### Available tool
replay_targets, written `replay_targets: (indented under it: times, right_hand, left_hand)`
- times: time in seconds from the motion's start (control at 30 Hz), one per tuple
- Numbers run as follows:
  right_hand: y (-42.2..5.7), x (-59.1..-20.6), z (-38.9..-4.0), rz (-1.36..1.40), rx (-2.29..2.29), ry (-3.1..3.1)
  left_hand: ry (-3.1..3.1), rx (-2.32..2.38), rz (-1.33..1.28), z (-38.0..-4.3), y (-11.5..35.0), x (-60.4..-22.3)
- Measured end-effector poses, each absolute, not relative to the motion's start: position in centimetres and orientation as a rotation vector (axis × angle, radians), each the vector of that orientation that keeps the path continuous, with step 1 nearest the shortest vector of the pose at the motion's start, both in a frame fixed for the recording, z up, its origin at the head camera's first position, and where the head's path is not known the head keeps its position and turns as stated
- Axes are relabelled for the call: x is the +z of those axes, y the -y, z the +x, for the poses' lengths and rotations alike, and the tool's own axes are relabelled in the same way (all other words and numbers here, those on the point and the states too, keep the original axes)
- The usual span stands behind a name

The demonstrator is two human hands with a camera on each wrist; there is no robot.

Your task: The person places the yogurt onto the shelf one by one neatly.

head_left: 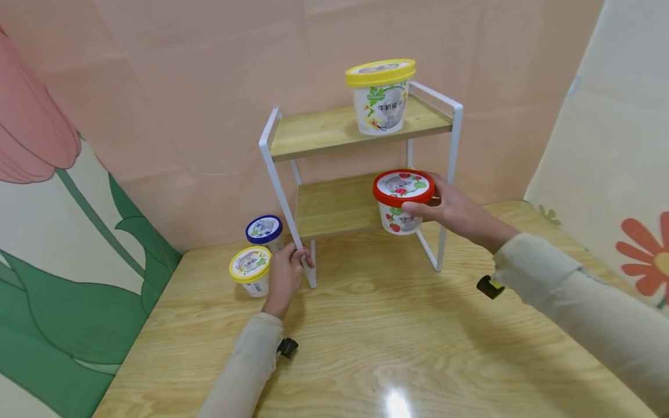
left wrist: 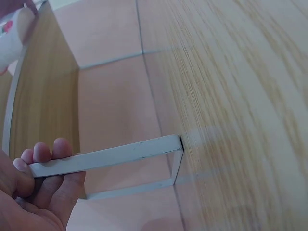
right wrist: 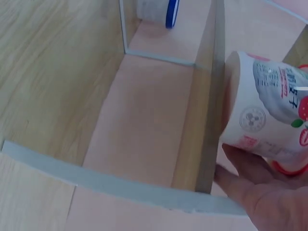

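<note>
My right hand (head_left: 444, 209) holds a white paper tub with a red lid (head_left: 401, 200), printed with strawberries, at the front right of the lower shelf (head_left: 334, 209). In the right wrist view the tub (right wrist: 274, 110) is close by the shelf's front edge, with fingers along its side. My left hand (head_left: 287, 273) grips the front left leg of the white-framed rack (head_left: 279, 180). From the left wrist, fingers (left wrist: 42, 151) are seen curled round the metal bar (left wrist: 110, 156).
A yellow-lidded tub (head_left: 381, 98) stands on the upper shelf (head_left: 313, 128). Left of the rack, another yellow-lidded tub (head_left: 251, 270) and a blue-lidded tub (head_left: 265, 230) stand on the wooden table (head_left: 355, 348). A pink backdrop (head_left: 198, 87) hangs behind the rack.
</note>
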State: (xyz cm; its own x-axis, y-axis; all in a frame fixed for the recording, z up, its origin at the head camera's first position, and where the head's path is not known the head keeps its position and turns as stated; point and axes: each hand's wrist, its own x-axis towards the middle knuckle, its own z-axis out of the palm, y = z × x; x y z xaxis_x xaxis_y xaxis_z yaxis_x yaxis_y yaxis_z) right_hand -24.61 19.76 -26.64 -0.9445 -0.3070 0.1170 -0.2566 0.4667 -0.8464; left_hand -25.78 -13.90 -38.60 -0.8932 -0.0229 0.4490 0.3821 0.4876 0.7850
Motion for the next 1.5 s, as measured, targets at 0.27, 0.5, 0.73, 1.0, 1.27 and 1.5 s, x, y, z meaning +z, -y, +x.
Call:
replay_targets:
  times: [0.27, 0.5, 0.73, 1.0, 1.27, 1.5]
  right_hand:
    - [-19.1, -26.8, -25.0, -0.475, -1.596, -2.602]
    - [-18.9, -26.8, -25.3, -0.475, -1.688, -2.544]
    - [-18.5, -27.3, -25.8, -0.456, -1.767, -2.514]
    - [-18.3, -27.8, -26.1, -0.446, -1.812, -2.492]
    - [-18.2, -27.9, -26.3, -0.434, -1.809, -2.475]
    - [-18.0, -27.8, -26.4, -0.449, -1.822, -2.465]
  left_hand:
    - [2.313, -1.374, -0.312, -26.0, 13.8, -38.5]
    - [2.306, -1.366, -0.320, -26.0, 13.7, -38.4]
    - [2.304, -1.379, -0.328, -26.1, 13.7, -38.4]
    - [2.318, -1.367, -0.324, -26.1, 13.8, -38.7]
    - [2.293, -1.361, -0.337, -26.1, 13.8, -38.9]
    - [2.294, -1.377, -0.344, -26.0, 13.9, -38.7]
